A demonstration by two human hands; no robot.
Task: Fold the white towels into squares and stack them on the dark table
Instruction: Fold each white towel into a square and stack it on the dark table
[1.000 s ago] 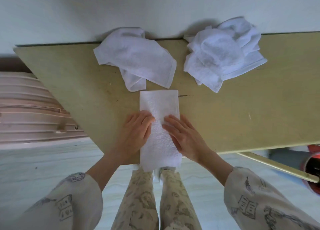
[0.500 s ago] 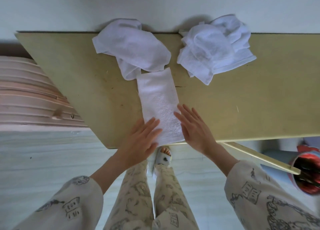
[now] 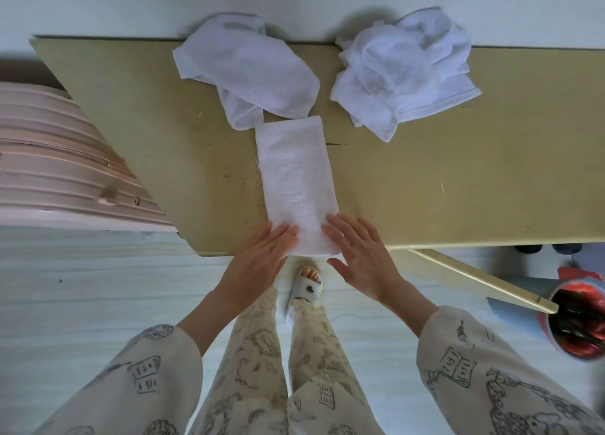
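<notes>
Towel (image 3: pixel 296 185) is a long strip at the table (image 3: pixel 458 179) front edge — mid-fold. Left hand (image 3: pixel 258 261) and right hand (image 3: pixel 360 254) rest flat on its near end, fingers straight, gripping nothing. Next, I'd guess: pinch near corners, fold away — square.

Your 2 hands are extended forward, palms down, fingers straight and close together. Your left hand (image 3: pixel 262 254) lies flat with its fingertips pointing up and slightly right. Your right hand (image 3: pixel 357 251) lies flat, fingers angled up and left, thumb spread toward the body. Both forearms are bare below pushed-up printed sleeves.
</notes>
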